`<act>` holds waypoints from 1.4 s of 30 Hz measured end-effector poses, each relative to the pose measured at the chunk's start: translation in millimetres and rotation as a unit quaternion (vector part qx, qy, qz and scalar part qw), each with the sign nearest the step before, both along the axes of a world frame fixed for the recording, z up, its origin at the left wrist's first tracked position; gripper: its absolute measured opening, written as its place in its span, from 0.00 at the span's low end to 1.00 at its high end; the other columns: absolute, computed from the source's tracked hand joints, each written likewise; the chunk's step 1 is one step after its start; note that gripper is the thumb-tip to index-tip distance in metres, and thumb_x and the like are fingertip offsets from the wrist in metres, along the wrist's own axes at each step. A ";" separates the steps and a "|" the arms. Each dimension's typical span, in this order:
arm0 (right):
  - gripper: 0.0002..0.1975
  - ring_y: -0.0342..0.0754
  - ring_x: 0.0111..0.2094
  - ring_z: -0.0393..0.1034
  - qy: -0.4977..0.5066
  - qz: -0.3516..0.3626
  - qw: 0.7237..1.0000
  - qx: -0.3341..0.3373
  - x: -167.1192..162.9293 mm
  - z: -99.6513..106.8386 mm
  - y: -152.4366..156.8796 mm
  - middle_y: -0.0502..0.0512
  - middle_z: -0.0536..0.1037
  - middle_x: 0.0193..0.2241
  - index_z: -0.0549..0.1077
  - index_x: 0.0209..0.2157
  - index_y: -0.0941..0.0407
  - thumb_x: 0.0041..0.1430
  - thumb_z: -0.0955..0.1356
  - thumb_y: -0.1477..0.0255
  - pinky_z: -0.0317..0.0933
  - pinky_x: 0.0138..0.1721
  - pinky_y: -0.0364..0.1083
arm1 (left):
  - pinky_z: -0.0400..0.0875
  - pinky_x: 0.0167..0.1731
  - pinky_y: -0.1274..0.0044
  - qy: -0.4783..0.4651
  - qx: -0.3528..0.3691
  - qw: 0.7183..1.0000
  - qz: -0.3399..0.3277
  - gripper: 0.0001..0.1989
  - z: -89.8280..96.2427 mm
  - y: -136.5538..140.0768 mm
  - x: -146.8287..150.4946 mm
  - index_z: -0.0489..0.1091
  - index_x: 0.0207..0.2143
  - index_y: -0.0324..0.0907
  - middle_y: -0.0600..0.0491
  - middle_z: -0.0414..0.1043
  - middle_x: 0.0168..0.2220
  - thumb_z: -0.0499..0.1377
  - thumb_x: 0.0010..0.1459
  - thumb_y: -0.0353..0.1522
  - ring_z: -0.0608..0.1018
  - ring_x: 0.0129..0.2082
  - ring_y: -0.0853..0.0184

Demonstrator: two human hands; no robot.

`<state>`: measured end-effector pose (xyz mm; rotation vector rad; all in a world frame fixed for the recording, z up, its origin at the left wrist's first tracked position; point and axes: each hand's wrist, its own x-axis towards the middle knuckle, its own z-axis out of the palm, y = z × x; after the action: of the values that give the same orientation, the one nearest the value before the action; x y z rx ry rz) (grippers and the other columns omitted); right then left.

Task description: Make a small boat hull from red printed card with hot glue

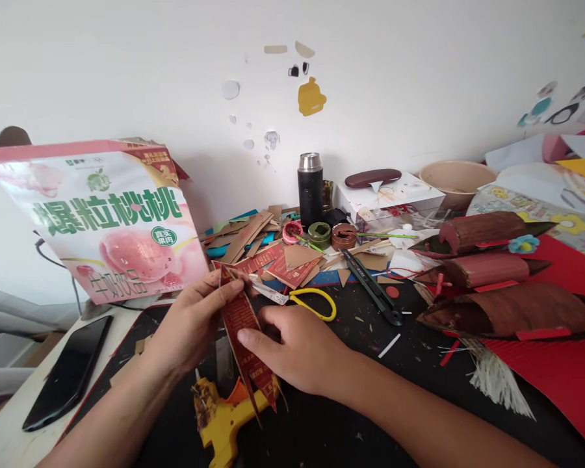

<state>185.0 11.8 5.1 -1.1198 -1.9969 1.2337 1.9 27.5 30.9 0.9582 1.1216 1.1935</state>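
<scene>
Held between both hands is a narrow folded piece of red printed cardboard (244,325), its pointed lower end hanging down. My left hand (195,318) pinches its upper end between thumb and fingers. Lower along the right edge, my right hand (292,348) grips the same cardboard, thumb on its face. Beneath it lies a yellow hot glue gun (219,419), partly covered by the cardboard. Just beyond my hands rest scissors with a yellow handle (334,309), their blade tips hidden near my left fingers.
A black utility knife (370,286) lies beyond my right hand. Cardboard scraps (246,240), paint pots (319,235) and a black thermos (311,192) stand along the wall. Brown model boats (531,309) sit right, a phone (68,374) left, below a large printed carton (112,221).
</scene>
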 end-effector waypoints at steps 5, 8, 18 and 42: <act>0.22 0.42 0.25 0.67 0.104 0.010 0.991 -0.084 2.9 -4.7 2.3 0.49 0.75 0.25 0.72 0.32 0.56 0.71 0.66 0.53 0.54 0.27 0.42 | 0.77 0.31 0.82 -0.064 0.046 0.988 0.131 0.02 15.4 13.6 -10.3 0.81 0.33 0.35 0.53 0.82 0.29 0.68 0.59 0.26 0.80 0.28 0.69; 0.24 0.39 0.19 0.63 0.188 0.001 0.972 -0.144 3.6 -8.2 5.8 0.45 0.71 0.21 0.69 0.34 0.56 0.72 0.64 0.48 0.55 0.24 0.40 | 0.77 0.38 0.84 -0.113 0.092 0.967 0.207 0.08 22.7 26.6 -21.7 0.78 0.32 0.37 0.57 0.81 0.29 0.62 0.63 0.21 0.80 0.31 0.73; 0.18 0.38 0.14 0.60 0.254 -0.036 0.945 -0.205 -3.0 -12.7 13.1 0.42 0.70 0.18 0.69 0.38 0.54 0.69 0.69 0.53 0.53 0.17 0.38 | 0.77 0.26 0.83 -0.134 0.111 0.959 0.225 0.04 9.0 27.3 -14.3 0.76 0.31 0.36 0.55 0.80 0.29 0.67 0.58 0.22 0.80 0.28 0.71; 0.13 0.40 0.13 0.58 0.317 -0.140 0.921 -0.177 6.2 -5.2 28.7 0.41 0.66 0.14 0.66 0.31 0.53 0.72 0.63 0.66 0.50 0.17 0.40 | 0.80 0.44 0.71 0.134 0.048 0.990 -0.007 0.20 -6.7 -4.3 4.4 0.81 0.42 0.46 0.48 0.82 0.46 0.73 0.51 0.46 0.81 0.50 0.52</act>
<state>191.1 40.5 -0.1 -0.9502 -1.1219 1.5820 6.3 23.2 24.2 1.2253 1.2741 1.1394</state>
